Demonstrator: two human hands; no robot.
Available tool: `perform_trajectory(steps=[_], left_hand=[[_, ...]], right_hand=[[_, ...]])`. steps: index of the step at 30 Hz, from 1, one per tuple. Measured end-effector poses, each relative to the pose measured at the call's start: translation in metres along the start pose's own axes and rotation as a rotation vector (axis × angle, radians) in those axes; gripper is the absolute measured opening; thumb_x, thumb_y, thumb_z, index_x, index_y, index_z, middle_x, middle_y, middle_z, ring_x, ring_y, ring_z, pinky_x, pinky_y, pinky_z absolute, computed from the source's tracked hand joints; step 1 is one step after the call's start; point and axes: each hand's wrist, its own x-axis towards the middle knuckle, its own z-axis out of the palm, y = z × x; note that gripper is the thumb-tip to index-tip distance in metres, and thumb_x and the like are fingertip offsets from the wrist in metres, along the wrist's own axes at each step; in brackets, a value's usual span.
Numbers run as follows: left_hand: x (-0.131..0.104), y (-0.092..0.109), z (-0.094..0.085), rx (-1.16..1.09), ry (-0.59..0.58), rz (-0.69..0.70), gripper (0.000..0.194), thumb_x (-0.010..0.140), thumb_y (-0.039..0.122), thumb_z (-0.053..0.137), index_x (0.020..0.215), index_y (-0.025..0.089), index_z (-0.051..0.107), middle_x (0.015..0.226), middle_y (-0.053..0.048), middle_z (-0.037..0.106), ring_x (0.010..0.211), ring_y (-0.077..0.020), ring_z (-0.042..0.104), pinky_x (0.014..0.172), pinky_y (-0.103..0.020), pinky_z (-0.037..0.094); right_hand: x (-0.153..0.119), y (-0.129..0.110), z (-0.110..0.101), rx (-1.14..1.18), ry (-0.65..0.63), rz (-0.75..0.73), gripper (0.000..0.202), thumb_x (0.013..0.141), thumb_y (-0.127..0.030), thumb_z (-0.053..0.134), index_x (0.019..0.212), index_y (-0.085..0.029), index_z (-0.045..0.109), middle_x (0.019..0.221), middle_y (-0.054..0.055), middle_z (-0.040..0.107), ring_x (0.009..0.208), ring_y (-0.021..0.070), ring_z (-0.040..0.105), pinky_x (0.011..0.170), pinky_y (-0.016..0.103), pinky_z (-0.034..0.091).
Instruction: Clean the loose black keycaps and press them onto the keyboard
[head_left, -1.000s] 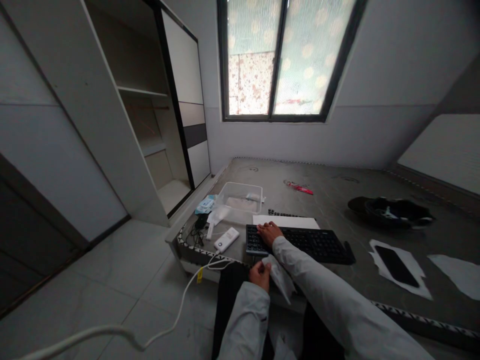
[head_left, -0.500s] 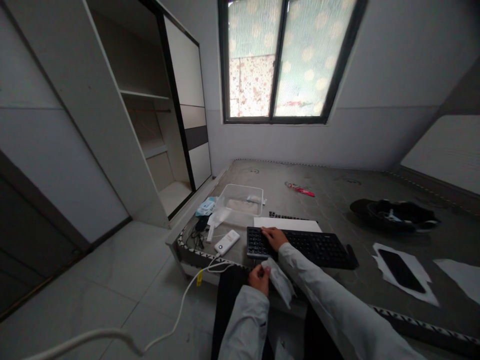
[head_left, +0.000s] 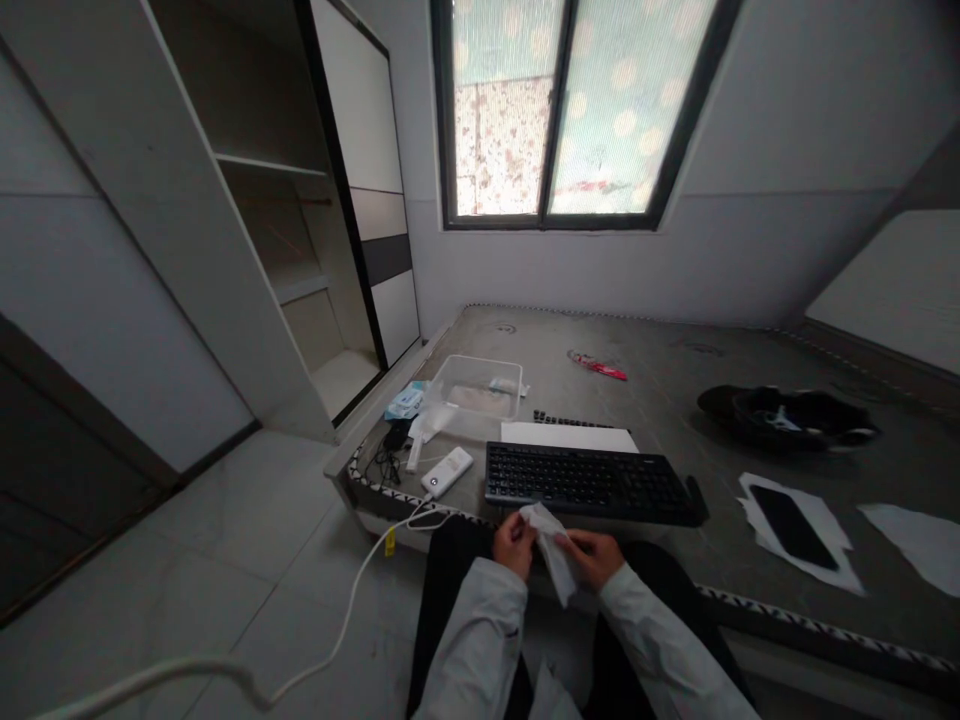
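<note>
A thin white wipe or tissue (head_left: 553, 552) hangs between my two hands, just in front of the keyboard's near edge. My left hand (head_left: 515, 545) pinches its upper left end. On the other side, my right hand (head_left: 595, 556) has its thumb and fingers closed on the wipe's right edge. The black keyboard (head_left: 589, 482) lies on the grey mattress, touched by neither hand. Behind it are a white flat board or box (head_left: 568, 436) and a row of small black pieces (head_left: 559, 418).
Left of the keyboard are a white power strip (head_left: 447, 472) with a cable, a clear plastic box (head_left: 480, 398), a blue packet (head_left: 407, 400) and black cords. To the right lie a black phone (head_left: 793, 526) on white paper and a black cap (head_left: 787, 418).
My right hand has left the keyboard, come back towards my left hand and taken hold of the wipe. The view has tilted slightly down.
</note>
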Motion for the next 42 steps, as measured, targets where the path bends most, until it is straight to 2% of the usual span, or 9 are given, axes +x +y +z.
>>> perform_trajectory(steps=[7,11,15,23,28,31,36,38,42], left_hand=[[-0.003,0.010,0.009,0.058,-0.148,-0.040,0.059,0.067,0.062,0.040,0.093,0.013,0.060,0.071,-0.005,0.064,0.033,-0.0037,0.044,0.031,-0.016,0.027],[0.000,-0.001,0.011,0.159,-0.076,-0.029,0.045,0.059,0.048,0.060,0.084,0.011,0.063,0.069,-0.004,0.065,0.039,-0.0059,0.047,0.034,-0.016,0.034],[0.003,-0.006,0.007,0.202,-0.009,-0.039,0.034,0.065,0.040,0.057,0.083,0.012,0.063,0.057,0.000,0.061,0.032,-0.0041,0.042,0.032,-0.016,0.031],[-0.004,0.008,0.009,0.061,-0.104,-0.022,0.038,0.069,0.041,0.050,0.098,0.017,0.053,0.043,0.008,0.050,0.023,-0.0029,0.032,0.025,-0.014,0.020],[-0.013,0.016,0.010,0.096,-0.160,0.055,0.025,0.072,0.041,0.045,0.074,0.018,0.056,0.038,0.009,0.040,0.025,-0.0030,0.032,0.029,-0.014,0.018],[-0.018,0.023,0.009,0.161,-0.165,0.157,0.021,0.074,0.031,0.043,0.067,0.017,0.057,0.035,0.008,0.034,0.030,-0.0044,0.034,0.035,-0.015,0.023],[-0.019,0.030,0.006,0.167,-0.100,0.204,0.020,0.073,0.026,0.042,0.064,0.016,0.058,0.039,0.006,0.038,0.035,-0.0055,0.036,0.039,-0.017,0.027],[-0.016,0.030,0.004,0.134,-0.095,0.167,0.023,0.074,0.030,0.042,0.069,0.016,0.059,0.039,0.006,0.037,0.035,-0.0055,0.036,0.037,-0.017,0.026],[-0.011,0.028,0.003,0.043,-0.171,0.035,0.045,0.077,0.045,0.038,0.109,0.016,0.050,0.043,0.006,0.045,0.033,-0.0063,0.039,0.032,-0.016,0.025]], right_hand=[[0.006,0.018,0.000,0.309,0.166,0.216,0.048,0.058,-0.055,0.060,0.082,-0.014,0.068,0.072,0.006,0.069,0.067,0.0242,0.063,0.057,0.031,0.049],[0.004,0.023,-0.001,0.368,0.118,0.216,0.049,0.059,-0.056,0.058,0.084,-0.015,0.068,0.069,0.005,0.069,0.066,0.0232,0.062,0.055,0.030,0.048],[0.006,0.022,-0.003,0.405,0.062,0.203,0.047,0.060,-0.056,0.058,0.082,-0.015,0.068,0.073,0.005,0.069,0.071,0.0226,0.061,0.059,0.031,0.047],[0.011,0.028,-0.002,0.686,-0.009,0.258,0.041,0.059,-0.041,0.062,0.092,-0.019,0.056,0.068,0.001,0.064,0.058,0.0173,0.058,0.052,0.026,0.043],[0.010,0.022,-0.007,0.754,-0.047,0.267,0.031,0.063,-0.048,0.052,0.075,-0.019,0.052,0.053,-0.001,0.054,0.047,0.0144,0.052,0.044,0.024,0.038],[0.008,0.015,-0.009,0.784,-0.063,0.263,0.040,0.067,-0.054,0.046,0.090,-0.021,0.049,0.061,0.001,0.057,0.053,0.0162,0.055,0.047,0.026,0.041],[0.005,0.012,-0.007,0.765,-0.112,0.263,0.070,0.055,-0.039,0.068,0.114,-0.024,0.034,0.075,0.002,0.064,0.058,0.0174,0.060,0.052,0.027,0.044],[0.005,0.014,-0.008,0.784,-0.111,0.245,0.071,0.055,-0.037,0.069,0.115,-0.024,0.034,0.080,0.004,0.065,0.060,0.0179,0.061,0.054,0.028,0.045],[0.006,0.015,-0.011,0.742,-0.121,0.212,0.064,0.058,-0.036,0.067,0.114,-0.022,0.039,0.082,0.005,0.066,0.065,0.0176,0.061,0.057,0.027,0.046]])
